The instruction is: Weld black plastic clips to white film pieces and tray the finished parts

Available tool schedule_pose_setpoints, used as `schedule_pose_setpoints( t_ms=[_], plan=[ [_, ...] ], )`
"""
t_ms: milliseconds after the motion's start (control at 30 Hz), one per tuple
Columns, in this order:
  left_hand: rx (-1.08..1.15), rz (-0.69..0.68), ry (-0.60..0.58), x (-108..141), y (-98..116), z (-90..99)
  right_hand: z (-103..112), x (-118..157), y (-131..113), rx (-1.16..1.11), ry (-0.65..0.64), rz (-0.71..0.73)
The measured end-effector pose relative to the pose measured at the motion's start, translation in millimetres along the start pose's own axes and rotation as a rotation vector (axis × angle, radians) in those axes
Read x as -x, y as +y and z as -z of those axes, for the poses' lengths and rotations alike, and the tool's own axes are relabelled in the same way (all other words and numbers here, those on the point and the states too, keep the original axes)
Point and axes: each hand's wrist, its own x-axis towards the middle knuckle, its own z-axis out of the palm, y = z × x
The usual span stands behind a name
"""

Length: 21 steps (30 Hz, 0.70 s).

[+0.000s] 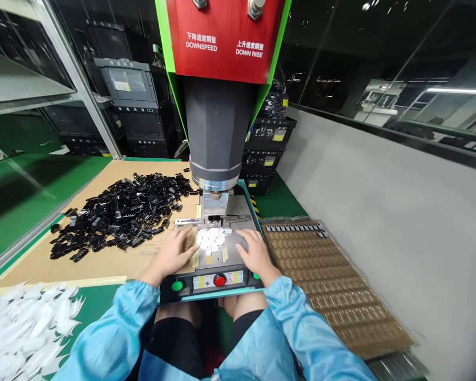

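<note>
My left hand (173, 253) rests on the left side of a press machine's metal base (238, 209), fingers apart and holding nothing. On the right side of that base lies my right hand (257, 253), also with spread fingers and nothing in them. Between the two hands sits a small heap of flat white pieces (212, 239). Just behind the heap, a small black part (214, 218) is in the fixture under the press head (215, 202). The machine's front panel carries a red button (219, 280), with a green button (177, 286) near my left wrist.
Many small black parts (130, 211) are piled on brown cardboard (103, 270) at left. A larger heap of white pieces (27, 328) lies at front left. On the right stands a compartment tray (325, 275) with a row of pieces along its far edge. Dark crates (146, 124) stand behind.
</note>
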Motion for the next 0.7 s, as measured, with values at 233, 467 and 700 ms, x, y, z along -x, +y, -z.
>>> schedule_pose_setpoints(
  t_ms=[233,467,700],
  plan=[
    [-0.146,-0.044,-0.158,87,-39,6.0,41,85,48,0.135,-0.209,-0.014],
    [-0.149,-0.034,-0.125,88,-33,6.1,31,87,52,0.162,-0.213,-0.034],
    [-0.006,-0.038,-0.084,70,-5,-0.9,13,70,13,0.123,-0.123,-0.032]
  ],
)
